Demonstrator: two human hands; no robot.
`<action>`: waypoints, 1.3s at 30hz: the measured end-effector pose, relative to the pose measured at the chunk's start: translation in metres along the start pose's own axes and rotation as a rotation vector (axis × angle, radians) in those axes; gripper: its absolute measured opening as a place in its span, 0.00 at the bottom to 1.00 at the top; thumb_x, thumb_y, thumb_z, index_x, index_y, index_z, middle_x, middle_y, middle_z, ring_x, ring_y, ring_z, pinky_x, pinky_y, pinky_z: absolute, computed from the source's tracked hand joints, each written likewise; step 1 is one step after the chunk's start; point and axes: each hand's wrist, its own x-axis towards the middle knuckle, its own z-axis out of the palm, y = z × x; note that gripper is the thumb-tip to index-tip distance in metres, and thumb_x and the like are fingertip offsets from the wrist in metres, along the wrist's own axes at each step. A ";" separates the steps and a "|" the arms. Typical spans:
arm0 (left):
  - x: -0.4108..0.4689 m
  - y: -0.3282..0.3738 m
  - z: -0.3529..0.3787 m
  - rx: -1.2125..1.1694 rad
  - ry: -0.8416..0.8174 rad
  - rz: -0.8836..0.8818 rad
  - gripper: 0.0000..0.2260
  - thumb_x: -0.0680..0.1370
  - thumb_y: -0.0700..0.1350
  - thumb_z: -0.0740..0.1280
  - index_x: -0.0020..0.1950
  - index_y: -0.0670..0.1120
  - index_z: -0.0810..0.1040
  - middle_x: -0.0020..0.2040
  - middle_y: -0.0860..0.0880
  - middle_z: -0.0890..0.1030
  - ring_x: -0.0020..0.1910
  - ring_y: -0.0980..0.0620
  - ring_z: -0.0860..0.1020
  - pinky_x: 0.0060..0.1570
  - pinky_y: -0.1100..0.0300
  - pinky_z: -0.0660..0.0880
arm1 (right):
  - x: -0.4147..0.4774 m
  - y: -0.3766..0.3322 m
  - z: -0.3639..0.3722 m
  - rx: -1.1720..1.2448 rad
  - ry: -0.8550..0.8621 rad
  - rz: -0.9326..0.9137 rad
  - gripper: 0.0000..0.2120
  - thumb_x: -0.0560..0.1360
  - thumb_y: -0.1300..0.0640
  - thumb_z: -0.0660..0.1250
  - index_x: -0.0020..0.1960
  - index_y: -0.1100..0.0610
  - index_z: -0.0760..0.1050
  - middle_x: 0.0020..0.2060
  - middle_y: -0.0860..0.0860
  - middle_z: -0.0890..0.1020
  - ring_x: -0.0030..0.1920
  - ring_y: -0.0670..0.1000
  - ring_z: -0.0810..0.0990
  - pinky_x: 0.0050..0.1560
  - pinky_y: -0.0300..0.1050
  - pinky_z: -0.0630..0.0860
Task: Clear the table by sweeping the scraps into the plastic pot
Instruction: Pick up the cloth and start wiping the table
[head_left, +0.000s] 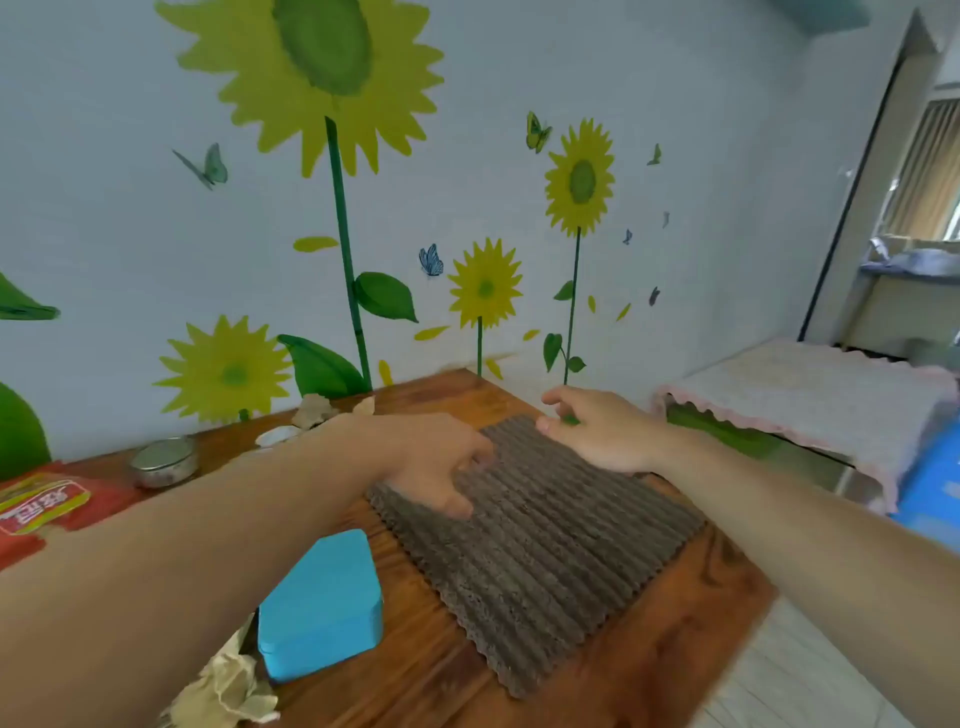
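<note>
On the wooden table (691, 613) lies a grey ribbed mat (545, 556). My left hand (431, 462) rests on the mat's far left part, fingers spread and pressed down. My right hand (597, 431) hovers at the mat's far right corner, its fingers pinched on a small green scrap (570, 419). Crumpled paper scraps sit at the table's back (314, 410) and at the near left edge (223, 686). No plastic pot is identifiable in view.
A blue lidded box (324, 608) stands left of the mat. A round metal tin (163, 461) and a red snack packet (41, 506) lie at the left. A cloth-covered stand (810, 400) is beyond the table's right edge.
</note>
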 end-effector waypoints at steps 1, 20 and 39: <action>0.002 0.000 0.003 0.024 -0.089 0.011 0.31 0.76 0.53 0.74 0.76 0.50 0.67 0.66 0.48 0.75 0.63 0.47 0.75 0.62 0.50 0.75 | 0.005 0.006 0.004 -0.061 -0.027 0.034 0.25 0.86 0.44 0.56 0.80 0.54 0.65 0.75 0.53 0.73 0.73 0.54 0.73 0.60 0.43 0.64; 0.013 -0.005 0.048 0.270 -0.048 0.190 0.10 0.77 0.46 0.66 0.58 0.48 0.76 0.51 0.47 0.78 0.51 0.46 0.77 0.46 0.48 0.78 | 0.067 0.067 0.060 -0.359 0.003 0.265 0.12 0.82 0.61 0.62 0.65 0.55 0.70 0.52 0.54 0.78 0.50 0.55 0.78 0.47 0.52 0.76; -0.028 -0.060 0.006 -0.055 0.661 0.056 0.15 0.71 0.35 0.63 0.46 0.55 0.64 0.41 0.57 0.70 0.39 0.56 0.71 0.39 0.61 0.70 | 0.063 0.058 -0.008 0.560 -0.050 0.510 0.17 0.83 0.74 0.53 0.56 0.61 0.78 0.69 0.63 0.74 0.60 0.61 0.78 0.48 0.52 0.80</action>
